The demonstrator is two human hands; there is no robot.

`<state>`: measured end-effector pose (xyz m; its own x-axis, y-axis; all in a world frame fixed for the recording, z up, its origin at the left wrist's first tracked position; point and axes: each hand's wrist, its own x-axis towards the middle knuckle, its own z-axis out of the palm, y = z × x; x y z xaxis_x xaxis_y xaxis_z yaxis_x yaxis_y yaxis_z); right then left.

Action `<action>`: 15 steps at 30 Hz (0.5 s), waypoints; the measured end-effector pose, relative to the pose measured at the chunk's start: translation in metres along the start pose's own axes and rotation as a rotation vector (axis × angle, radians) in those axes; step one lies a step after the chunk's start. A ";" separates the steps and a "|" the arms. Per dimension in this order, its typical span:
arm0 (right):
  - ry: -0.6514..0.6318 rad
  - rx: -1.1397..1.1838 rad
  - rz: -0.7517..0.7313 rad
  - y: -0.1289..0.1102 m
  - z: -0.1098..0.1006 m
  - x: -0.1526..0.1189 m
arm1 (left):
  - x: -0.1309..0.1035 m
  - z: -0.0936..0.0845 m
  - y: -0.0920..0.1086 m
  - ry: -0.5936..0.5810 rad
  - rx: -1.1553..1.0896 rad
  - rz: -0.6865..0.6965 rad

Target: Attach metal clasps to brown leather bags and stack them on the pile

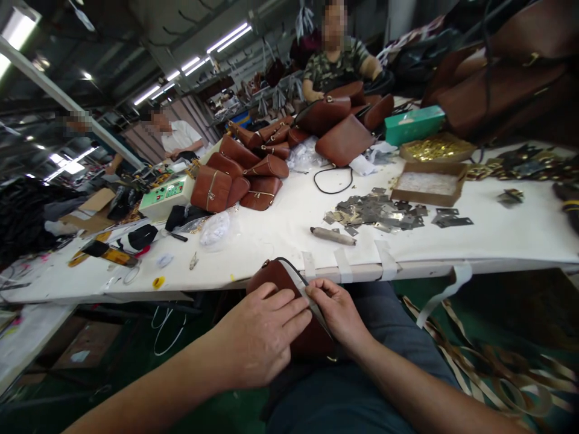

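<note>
A brown leather handbag (277,275) rests on my lap against the table's front edge, tilted, with its dark-edged opening facing up. A pale strip or lining shows along that opening. My left hand (260,331) lies across the bag with its fingers bent over the opening, holding it. At the opposite rim, my right hand (337,310) pinches the edge between thumb and fingers. Whether a small part is between the fingertips is hidden. The lower part of the bag is covered by my left hand.
On the white table (271,241) are several finished-looking brown bags (210,188), a heap of flat metal plates (380,211), a wrapped rod-like tool (333,235), a cardboard tray (429,184) and a green box (414,125). A co-worker in camouflage (337,69) sits opposite.
</note>
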<state>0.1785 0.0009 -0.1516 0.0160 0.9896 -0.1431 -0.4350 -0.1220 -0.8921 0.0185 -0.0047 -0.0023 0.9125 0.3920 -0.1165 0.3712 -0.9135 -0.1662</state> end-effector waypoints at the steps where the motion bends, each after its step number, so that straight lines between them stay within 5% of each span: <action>1: -0.013 -0.004 -0.031 0.004 -0.006 0.001 | 0.006 0.008 -0.009 -0.010 0.049 0.036; 5: -0.055 -0.026 -0.095 0.013 -0.024 0.005 | 0.033 0.043 -0.029 0.000 0.126 0.099; 8: 0.035 -0.071 -0.023 0.016 -0.034 0.009 | 0.045 0.066 -0.031 0.071 0.109 0.087; 15: 0.115 -0.114 0.065 0.026 -0.049 0.023 | 0.048 0.112 -0.031 0.219 0.052 -0.018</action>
<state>0.2115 0.0172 -0.1996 0.0967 0.9650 -0.2438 -0.3336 -0.1993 -0.9214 0.0317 0.0551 -0.1126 0.9234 0.3702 0.1016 0.3838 -0.8975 -0.2173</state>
